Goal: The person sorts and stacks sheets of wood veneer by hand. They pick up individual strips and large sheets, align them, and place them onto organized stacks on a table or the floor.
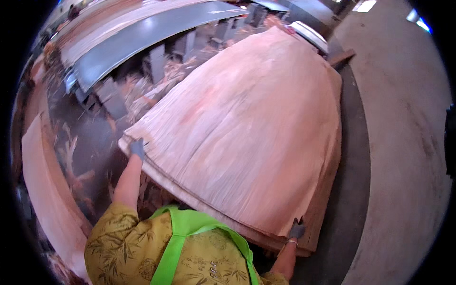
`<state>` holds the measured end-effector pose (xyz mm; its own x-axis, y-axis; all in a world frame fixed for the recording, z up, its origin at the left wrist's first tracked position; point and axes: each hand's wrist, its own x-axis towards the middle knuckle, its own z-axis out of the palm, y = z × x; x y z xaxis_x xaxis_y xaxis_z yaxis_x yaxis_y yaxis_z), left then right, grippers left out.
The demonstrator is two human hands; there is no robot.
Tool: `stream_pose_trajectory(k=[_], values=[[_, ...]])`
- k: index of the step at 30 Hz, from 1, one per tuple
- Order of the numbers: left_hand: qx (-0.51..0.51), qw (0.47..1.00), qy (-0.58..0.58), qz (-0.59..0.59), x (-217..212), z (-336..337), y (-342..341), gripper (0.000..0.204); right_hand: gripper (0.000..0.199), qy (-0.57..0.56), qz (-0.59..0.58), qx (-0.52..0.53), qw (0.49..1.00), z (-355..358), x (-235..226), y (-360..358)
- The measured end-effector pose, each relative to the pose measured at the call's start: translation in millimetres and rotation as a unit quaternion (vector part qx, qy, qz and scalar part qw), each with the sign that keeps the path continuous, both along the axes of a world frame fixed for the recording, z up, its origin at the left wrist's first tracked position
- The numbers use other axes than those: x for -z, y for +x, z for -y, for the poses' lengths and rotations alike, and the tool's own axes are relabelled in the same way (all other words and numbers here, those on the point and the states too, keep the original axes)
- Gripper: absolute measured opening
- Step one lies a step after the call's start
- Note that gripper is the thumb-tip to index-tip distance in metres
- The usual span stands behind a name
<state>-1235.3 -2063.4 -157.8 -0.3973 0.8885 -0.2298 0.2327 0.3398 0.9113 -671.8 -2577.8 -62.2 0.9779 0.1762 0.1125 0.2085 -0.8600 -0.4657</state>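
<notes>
A tall stack of pinkish wood veneer sheets point(247, 118) spreads out in front of me, its near edge close to my body. At the near left corner my left hand point(137, 148), in a grey glove, is closed on the edge of the top veneer. My right hand point(297, 230), gloved in grey as well, grips the same near edge by the right corner, its dark fingertips lying over the upper face. Both arms are stretched wide apart. The parts of my fingers beneath the edge are hidden.
Left of the stack stands a long metal-topped table point(156, 35) on block legs, with torn veneer scraps point(166, 78) around it. Another veneer pile point(50, 190) lies at the far left. A concrete floor point(403, 142) runs along the right, beyond a dark strip point(354, 156).
</notes>
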Motion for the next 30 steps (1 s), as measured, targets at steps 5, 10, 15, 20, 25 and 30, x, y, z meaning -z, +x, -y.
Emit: stream_pose_trajectory(k=[5, 10, 15, 20, 25, 30], values=[[0.004, 0.998, -0.022, 0.067, 32.0, 5.4, -22.2, 0.029, 0.047, 0.02, -0.121, -0.102, 0.987, 39.6, 10.8, -11.4], [-0.063, 0.965, -0.054, 0.248, 37.4, 17.0, -17.5, 0.02, 0.052, -0.015, -0.183, -0.101, 0.978, 143.6, 142.9, 59.9], [-0.106, 0.966, -0.027, 0.235, 42.7, 11.8, -27.8, 0.033, 0.056, 0.046, -0.162, -0.134, 0.976, 150.3, 193.6, 49.1], [-0.007, 0.994, -0.01, 0.108, 43.6, -7.1, -15.5, 0.043, 0.053, -0.01, -0.117, -0.117, 0.986, 100.2, 156.1, 8.9], [0.049, 0.998, -0.037, 0.013, 50.1, -8.0, -23.8, 0.049, 0.049, -0.11, -0.095, -0.001, 0.989, 90.9, 90.7, -15.3], [0.0, 0.914, -0.12, -0.386, -3.9, 9.4, -10.5, 0.054, 0.036, -0.171, -0.22, 0.073, 0.958, 70.0, 63.8, -29.9]])
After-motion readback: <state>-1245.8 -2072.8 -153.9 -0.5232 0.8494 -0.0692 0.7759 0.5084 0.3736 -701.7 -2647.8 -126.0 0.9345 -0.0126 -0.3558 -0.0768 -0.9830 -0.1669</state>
